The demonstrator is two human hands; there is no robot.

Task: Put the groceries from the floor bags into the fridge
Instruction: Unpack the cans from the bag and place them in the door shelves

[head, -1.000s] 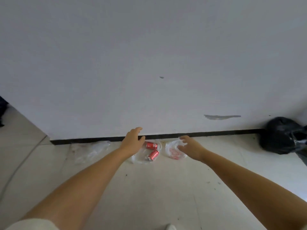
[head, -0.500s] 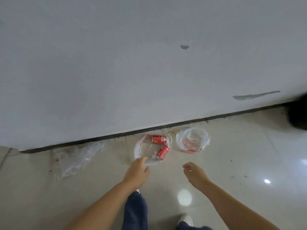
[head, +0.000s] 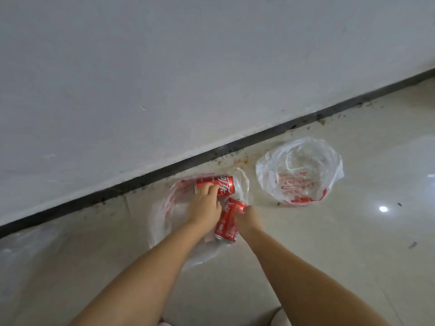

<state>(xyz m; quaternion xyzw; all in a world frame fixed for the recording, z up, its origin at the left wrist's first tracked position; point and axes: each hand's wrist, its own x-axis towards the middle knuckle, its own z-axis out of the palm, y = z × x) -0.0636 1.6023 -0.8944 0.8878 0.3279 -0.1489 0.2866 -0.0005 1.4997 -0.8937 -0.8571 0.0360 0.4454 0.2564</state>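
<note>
While both cans lie on their sides in the thin open bag [head: 164, 222] on the floor [head: 353, 243], the chief risk I see is rolling: a round can nudged before my fingers close properly could slip away toward the dark skirting [head: 282, 128] or out over the slick plastic. The film itself may bunch under my fingers, so I could end up pinching plastic with the metal and dragging the bag up too. Taking one can in each hand also leaves me nothing spare to steady the bag.

My left hand [head: 203, 205] reaches over the far can [head: 216, 185], which lies along the wall just beside the skirting; the fingers curl down onto its side, touching it, though I judge the grip is only forming and not yet wrapped round. My right hand [head: 249, 216] lies against the right side of the near can [head: 229, 221], which points roughly toward me. From above I cannot tell how far those fingers are closed, since they are tucked behind the can and the back of the hand.

Both cans rest in the bag, none lifted. A second clear bag [head: 300, 170] with red print sits open to the right, well apart from my hands, and looks to hold nothing. No fridge is in view, so the task seems at an early stage.
</note>
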